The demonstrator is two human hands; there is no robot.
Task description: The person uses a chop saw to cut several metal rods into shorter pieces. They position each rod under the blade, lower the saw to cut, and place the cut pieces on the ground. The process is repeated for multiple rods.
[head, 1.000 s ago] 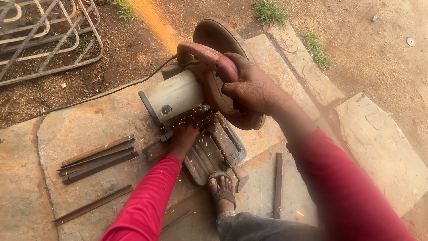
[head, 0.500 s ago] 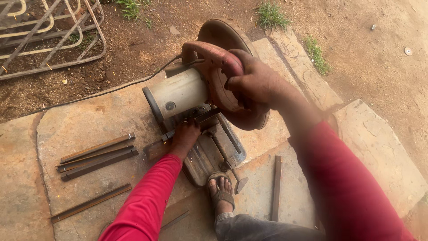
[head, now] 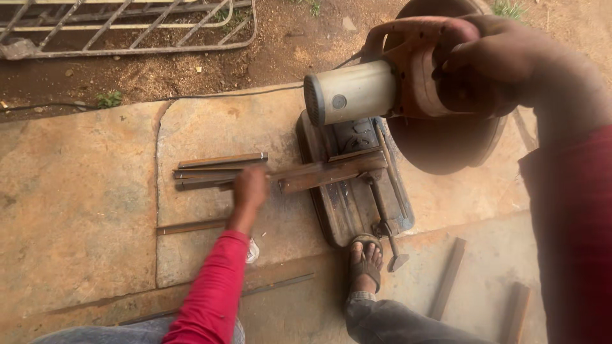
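1. The work goes on outdoors on a concrete slab (head: pixel 83 210) edged by bare brown dirt; a welded metal grille (head: pixel 127 25) lies on the dirt at upper left.
2. On the slab, left of centre, a few cut steel bars (head: pixel 210 171) lie side by side, with one more steel strip (head: pixel 188 227) just below them.
3. The left hand (head: pixel 250 190), in a red sleeve, is closed around the near end of a rusty steel bar (head: pixel 331 173). The hand sits just beside the cut bars, well left of the saw base.
4. That bar runs to the right from the grip, across the base (head: pixel 347 204) of a chop saw, and lies against the vise there, under the raised motor.
5. A sandalled foot (head: pixel 365 258) rests at the front edge of the base.
6. The saw's pale motor housing (head: pixel 354 92) is lifted clear of the bar.
7. The right hand (head: pixel 491 60) is clenched on the saw's reddish handle (head: pixel 414 38), above the disc guard (head: pixel 446 140).
8. At lower right, two loose bar pieces (head: pixel 449 277) lie on the concrete.
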